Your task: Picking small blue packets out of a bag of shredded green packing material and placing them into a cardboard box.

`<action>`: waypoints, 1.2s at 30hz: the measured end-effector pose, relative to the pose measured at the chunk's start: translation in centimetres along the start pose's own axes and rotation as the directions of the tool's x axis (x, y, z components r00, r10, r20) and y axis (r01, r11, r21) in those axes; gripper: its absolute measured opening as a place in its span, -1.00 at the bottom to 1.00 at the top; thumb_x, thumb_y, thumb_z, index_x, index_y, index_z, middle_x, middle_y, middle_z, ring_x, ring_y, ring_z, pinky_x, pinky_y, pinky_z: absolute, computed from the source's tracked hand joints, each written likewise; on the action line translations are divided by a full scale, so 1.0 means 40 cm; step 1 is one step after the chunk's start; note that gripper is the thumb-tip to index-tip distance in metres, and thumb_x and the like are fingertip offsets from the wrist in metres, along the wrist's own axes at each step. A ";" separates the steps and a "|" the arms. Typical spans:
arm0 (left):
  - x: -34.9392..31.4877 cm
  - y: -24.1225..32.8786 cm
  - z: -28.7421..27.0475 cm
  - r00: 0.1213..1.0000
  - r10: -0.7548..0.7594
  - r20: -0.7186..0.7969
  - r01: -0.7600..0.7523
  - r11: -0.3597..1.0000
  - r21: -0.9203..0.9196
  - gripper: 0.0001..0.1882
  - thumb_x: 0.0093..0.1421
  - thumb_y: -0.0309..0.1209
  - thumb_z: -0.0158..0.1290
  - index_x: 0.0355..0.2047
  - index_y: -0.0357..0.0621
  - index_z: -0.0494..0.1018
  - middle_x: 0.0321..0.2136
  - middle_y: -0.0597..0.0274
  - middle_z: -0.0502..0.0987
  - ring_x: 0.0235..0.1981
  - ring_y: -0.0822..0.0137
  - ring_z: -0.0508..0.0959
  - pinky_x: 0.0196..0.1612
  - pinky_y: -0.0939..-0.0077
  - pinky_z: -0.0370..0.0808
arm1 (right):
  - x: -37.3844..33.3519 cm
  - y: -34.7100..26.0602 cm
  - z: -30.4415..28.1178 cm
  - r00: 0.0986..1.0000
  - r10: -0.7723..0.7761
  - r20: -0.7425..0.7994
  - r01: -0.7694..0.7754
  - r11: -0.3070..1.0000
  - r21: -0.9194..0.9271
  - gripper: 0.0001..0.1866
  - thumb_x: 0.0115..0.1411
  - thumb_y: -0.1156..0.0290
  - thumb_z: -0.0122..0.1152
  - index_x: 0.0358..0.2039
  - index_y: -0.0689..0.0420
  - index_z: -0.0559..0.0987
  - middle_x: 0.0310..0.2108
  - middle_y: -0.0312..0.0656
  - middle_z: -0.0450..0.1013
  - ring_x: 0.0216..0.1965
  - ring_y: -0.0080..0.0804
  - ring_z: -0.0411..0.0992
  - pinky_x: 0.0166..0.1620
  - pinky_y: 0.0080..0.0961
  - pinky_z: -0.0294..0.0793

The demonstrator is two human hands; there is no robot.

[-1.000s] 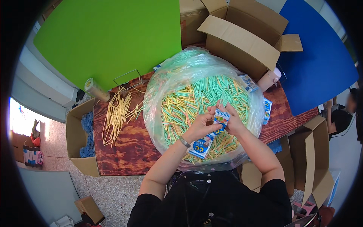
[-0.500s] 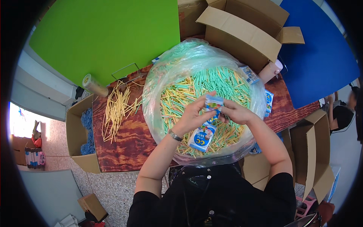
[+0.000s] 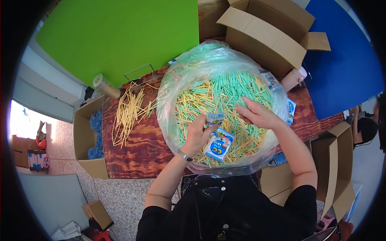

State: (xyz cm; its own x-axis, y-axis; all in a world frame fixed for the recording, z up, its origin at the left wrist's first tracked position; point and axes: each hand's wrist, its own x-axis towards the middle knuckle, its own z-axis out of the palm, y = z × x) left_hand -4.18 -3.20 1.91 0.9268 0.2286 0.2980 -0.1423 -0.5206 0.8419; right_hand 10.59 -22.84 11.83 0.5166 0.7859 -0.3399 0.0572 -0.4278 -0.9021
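Note:
A large clear plastic bag point(image 3: 173, 84) full of green and yellow straws point(image 3: 225, 92) sits on a wooden table point(image 3: 132, 156). My left hand point(image 3: 197, 134) pinches the top of a small blue and white printed packet point(image 3: 219, 144) that hangs over the straws. My right hand point(image 3: 255, 114) hovers just right of it above the straws, fingers loosely curled with nothing visible in them. A metal watch sits on my left wrist.
A loose heap of yellow straws point(image 3: 128, 110) lies on the table's left. An open cardboard box point(image 3: 86, 140) stands at the left edge, bigger boxes point(image 3: 269, 32) behind, more boxes point(image 3: 335, 160) right. More packets point(image 3: 291, 110) lie by the bag. A roll point(image 3: 105, 86) rests far left.
My right hand has let go of the packet and moved up and right over the straws. The packet now hangs from my left hand alone.

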 end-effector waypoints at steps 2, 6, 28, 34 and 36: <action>0.003 0.005 0.001 0.990 0.125 -0.057 -0.120 0.989 0.083 -0.73 0.02 -0.49 0.27 -0.28 -0.26 0.47 -0.44 0.14 0.52 -0.46 0.29 0.53 -0.43 0.45 0.45 | -0.005 -0.035 0.010 0.911 -0.400 0.103 0.371 0.680 -0.633 -0.71 0.33 0.23 0.03 -0.25 0.22 0.28 -0.40 0.04 0.41 -0.36 0.04 0.46 -0.33 -0.15 0.41; 0.002 -0.007 0.005 0.964 0.255 -0.072 -0.240 0.955 0.173 -0.71 -0.03 -0.43 0.31 -0.38 -0.24 0.43 -0.56 0.15 0.42 -0.52 0.13 0.45 -0.48 0.31 0.37 | -0.002 -0.113 0.025 0.889 -0.375 0.264 0.433 0.499 -0.751 -0.72 0.29 0.25 0.06 -0.26 0.22 0.30 -0.34 0.04 0.45 -0.30 0.13 0.45 -0.27 -0.08 0.42; 0.007 0.012 -0.011 0.928 0.361 -0.097 -0.330 0.914 0.237 -0.77 -0.03 -0.57 0.20 -0.33 -0.23 0.44 -0.52 0.11 0.44 -0.45 0.14 0.51 -0.43 0.31 0.47 | 0.021 -0.200 0.095 0.932 -0.059 0.359 0.360 0.016 -0.933 -0.89 0.09 0.45 0.07 -0.42 0.20 0.51 -0.49 -0.06 0.48 -0.45 -0.17 0.55 -0.44 -0.30 0.55; 0.020 0.029 -0.019 0.869 0.492 -0.057 -0.448 0.830 0.331 -0.72 -0.04 -0.56 0.22 -0.28 -0.22 0.44 -0.50 0.13 0.44 -0.44 0.17 0.51 -0.42 0.33 0.48 | 0.020 -0.229 0.108 0.920 -0.033 0.391 0.389 -0.064 -0.919 -0.89 0.09 0.45 0.12 -0.39 0.21 0.50 -0.47 -0.06 0.48 -0.45 -0.18 0.56 -0.43 -0.32 0.55; 0.022 0.030 -0.017 0.869 0.482 -0.110 -0.434 0.851 0.297 -0.71 -0.02 -0.51 0.28 -0.28 -0.21 0.45 -0.53 0.14 0.44 -0.52 0.15 0.49 -0.46 0.34 0.45 | 0.010 -0.249 0.108 0.926 -0.075 0.370 0.367 -0.048 -0.929 -0.87 0.11 0.43 0.14 -0.36 0.22 0.48 -0.46 -0.06 0.47 -0.44 -0.17 0.56 -0.43 -0.33 0.55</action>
State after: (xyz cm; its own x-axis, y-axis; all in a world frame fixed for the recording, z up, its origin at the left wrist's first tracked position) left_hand -3.75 -3.08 3.50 0.6990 0.0383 0.7141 -0.4201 -0.7861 0.4534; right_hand 6.55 -16.33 19.54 0.1584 0.9251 -0.3451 0.9805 -0.1062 0.1654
